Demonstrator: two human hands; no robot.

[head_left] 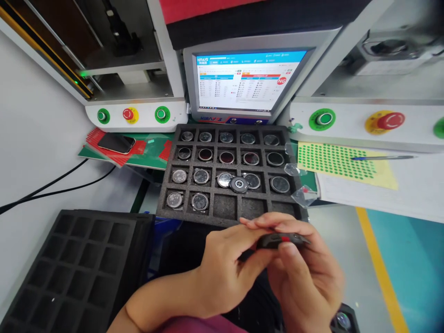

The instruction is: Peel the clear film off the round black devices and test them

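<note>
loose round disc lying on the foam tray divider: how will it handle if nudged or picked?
The round disc rests across a divider of the foam tray, unseated, so a nudge probably tips it into a cell. It looks flat, small and glossy: likely light, maybe slippery. Lying flat, it seems unlikely to roll.

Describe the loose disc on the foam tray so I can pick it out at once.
Find the black foam tray below the monitor. In its third row from the monitor, a dark round disc lies on the divider between the third and fourth cells. Unlike the other discs, it sits on top of the foam, not down in a cell.
</note>
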